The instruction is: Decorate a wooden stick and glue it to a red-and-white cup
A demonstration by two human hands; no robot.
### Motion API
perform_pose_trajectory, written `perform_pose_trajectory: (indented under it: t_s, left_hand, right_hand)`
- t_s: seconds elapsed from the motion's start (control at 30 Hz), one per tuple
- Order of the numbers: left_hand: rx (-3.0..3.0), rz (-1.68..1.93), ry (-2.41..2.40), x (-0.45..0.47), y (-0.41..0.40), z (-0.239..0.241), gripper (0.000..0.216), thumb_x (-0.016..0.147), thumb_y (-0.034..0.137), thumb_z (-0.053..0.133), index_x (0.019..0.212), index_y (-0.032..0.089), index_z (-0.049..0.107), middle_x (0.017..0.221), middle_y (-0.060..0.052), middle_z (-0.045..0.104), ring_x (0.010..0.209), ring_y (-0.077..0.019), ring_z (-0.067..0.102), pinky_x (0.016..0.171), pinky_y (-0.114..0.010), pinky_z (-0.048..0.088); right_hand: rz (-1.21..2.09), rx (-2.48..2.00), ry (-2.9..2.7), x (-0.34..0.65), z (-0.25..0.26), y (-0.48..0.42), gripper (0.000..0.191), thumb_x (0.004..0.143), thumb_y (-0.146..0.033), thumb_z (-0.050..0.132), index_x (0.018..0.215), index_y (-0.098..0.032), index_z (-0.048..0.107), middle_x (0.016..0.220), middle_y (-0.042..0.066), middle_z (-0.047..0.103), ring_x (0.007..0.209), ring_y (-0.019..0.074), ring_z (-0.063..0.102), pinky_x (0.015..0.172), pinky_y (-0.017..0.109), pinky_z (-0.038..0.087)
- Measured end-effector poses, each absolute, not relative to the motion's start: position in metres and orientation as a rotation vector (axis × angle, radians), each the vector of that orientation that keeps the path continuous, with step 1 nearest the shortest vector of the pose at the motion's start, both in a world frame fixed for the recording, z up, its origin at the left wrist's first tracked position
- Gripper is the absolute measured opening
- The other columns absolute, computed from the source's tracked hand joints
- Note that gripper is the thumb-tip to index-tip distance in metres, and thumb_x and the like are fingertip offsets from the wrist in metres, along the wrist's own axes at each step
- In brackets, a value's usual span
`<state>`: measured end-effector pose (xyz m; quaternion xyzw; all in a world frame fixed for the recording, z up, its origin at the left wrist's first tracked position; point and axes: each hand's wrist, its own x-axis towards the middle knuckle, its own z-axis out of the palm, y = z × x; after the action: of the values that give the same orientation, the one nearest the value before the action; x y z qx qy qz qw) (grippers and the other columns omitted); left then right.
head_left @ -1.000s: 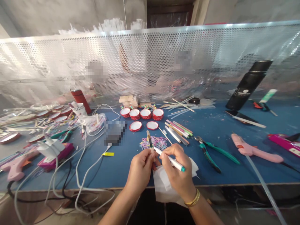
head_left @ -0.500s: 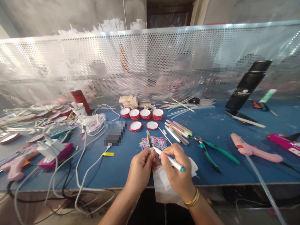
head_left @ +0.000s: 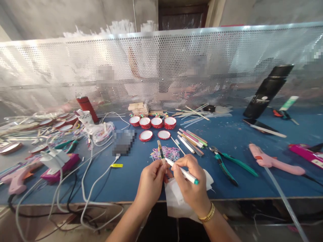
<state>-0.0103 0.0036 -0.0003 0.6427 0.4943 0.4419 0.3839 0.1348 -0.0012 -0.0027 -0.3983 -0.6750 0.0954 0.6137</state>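
Left hand: fingers pinched dark-banded stick before coloured bands on tabletop. Right hand: fingers pinched white marker, tip against or just beside stick. Grips unchanged from second earlier; marking spot apparently same.

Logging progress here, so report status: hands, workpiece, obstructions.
Left hand pinching wooden craft stick. Right hand gripping white marker, tip at or near stick. Colourful bands just beyond; no obstruction seen.

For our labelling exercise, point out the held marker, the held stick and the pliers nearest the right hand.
Held marker (head_left: 188, 176): head view, on its white barrel.
Held stick (head_left: 160, 152): head view, on its dark band.
Pliers (head_left: 238, 163): head view, on the farther green handle.
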Motion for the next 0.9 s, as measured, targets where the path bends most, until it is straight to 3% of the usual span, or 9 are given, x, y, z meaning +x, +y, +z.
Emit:
perform_pose_trajectory:
  t_s: [0.5, 0.73, 0.9]
  left_hand:
    - [1.605, 1.137, 1.252, -0.0095, 0.0033, 0.0004, 0.033, 0.095, 0.044, 0.051, 0.076, 0.019, 0.059, 0.063, 0.001, 0.062, 0.054, -0.0116, 0.051, 0.054, -0.022, 0.035]
    - [1.642, 1.121, 1.289, -0.0103, 0.0028, -0.0002, 0.034, 0.096, 0.042, 0.050, 0.072, 0.019, 0.057, 0.061, 0.001, 0.061, 0.056, -0.0121, 0.052, 0.055, -0.022, 0.035]
    - [1.657, 1.126, 1.290, -0.0107, 0.0034, -0.0009, 0.035, 0.096, 0.042, 0.050, 0.071, 0.019, 0.057, 0.061, 0.001, 0.061, 0.057, -0.0127, 0.054, 0.056, -0.022, 0.036]
  right_hand:
    - [0.218, -0.912, -1.551, 0.1343, -0.0015, -0.0016, 0.013, 0.092, -0.016, 0.055, 0.082, -0.024, 0.055, 0.071, -0.001, 0.063, 0.070, 0.0188, 0.057, 0.078, 0.038, 0.045]
    - [0.234, -0.886, -1.604, 0.1347, -0.0018, -0.0016, 0.013, 0.092, -0.015, 0.055, 0.083, -0.024, 0.057, 0.075, -0.001, 0.065, 0.073, 0.0185, 0.058, 0.088, 0.043, 0.042]
    - [0.222, -0.884, -1.603, 0.1344, -0.0004, -0.0016, 0.013, 0.091, -0.015, 0.056, 0.082, -0.024, 0.056, 0.073, -0.001, 0.064, 0.072, 0.0185, 0.057, 0.083, 0.041, 0.044]
